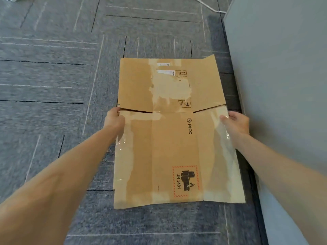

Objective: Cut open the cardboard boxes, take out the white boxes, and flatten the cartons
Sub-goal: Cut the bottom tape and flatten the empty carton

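Flattened carton lying over grey carpet.
You are gripping its left edge with your left hand and its taped right edge with your right hand, thumb on top.

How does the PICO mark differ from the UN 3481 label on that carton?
The PICO mark is plain, unframed black lettering; the UN 3481 label has a red dashed border and a black picture. The mark sits midway along the carton, the label near its closest edge. Both run sideways on the same panel.
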The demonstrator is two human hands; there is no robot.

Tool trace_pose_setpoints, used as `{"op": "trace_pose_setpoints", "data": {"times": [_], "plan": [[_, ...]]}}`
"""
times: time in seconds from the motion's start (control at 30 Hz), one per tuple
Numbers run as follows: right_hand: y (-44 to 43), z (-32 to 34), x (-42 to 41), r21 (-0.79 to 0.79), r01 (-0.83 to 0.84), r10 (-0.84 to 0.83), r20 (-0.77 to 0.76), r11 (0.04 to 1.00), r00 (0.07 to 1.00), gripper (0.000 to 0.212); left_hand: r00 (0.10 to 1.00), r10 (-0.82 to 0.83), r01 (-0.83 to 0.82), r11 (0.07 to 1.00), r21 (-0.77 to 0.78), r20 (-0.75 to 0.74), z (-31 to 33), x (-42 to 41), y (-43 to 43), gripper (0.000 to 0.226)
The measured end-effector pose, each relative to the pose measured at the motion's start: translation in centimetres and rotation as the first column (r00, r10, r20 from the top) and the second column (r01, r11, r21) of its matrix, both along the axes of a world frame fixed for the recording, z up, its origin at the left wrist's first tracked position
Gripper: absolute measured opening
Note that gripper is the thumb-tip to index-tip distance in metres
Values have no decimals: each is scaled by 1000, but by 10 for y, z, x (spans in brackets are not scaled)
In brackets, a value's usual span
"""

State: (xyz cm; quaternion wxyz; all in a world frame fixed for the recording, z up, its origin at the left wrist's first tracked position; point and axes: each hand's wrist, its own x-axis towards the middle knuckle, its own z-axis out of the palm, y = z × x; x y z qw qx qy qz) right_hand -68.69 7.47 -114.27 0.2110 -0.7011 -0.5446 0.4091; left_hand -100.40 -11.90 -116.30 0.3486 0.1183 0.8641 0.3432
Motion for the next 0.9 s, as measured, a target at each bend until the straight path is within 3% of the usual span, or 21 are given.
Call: {"op": "trace_pose_setpoints", "data": {"times": [0.17,0.33,0.47,0.63,0.9], "plan": [[5,-36,3,-22,-1,2,23,1000,1000,9,997,-45,48,997,53,-63,-30,-16,1,44],[3,-49,-2,22,18,-19,41,1000,999,13,989,-48,69,986,152,-136,-28,-14,9,41],[3,-58,-13,62,-38,33,91,997,995,17,959,-156,183,978,99,-236,-20,-28,9,37],[2,-51,-18,55,-38,32,113,998,993,13,918,-321,329,944,-6,-231,-18,-35,3,34],[29,-29,-34,138,-87,68,141,987,988,21,871,-441,450,893,-8,-219,-18,-41,1,43]]}}
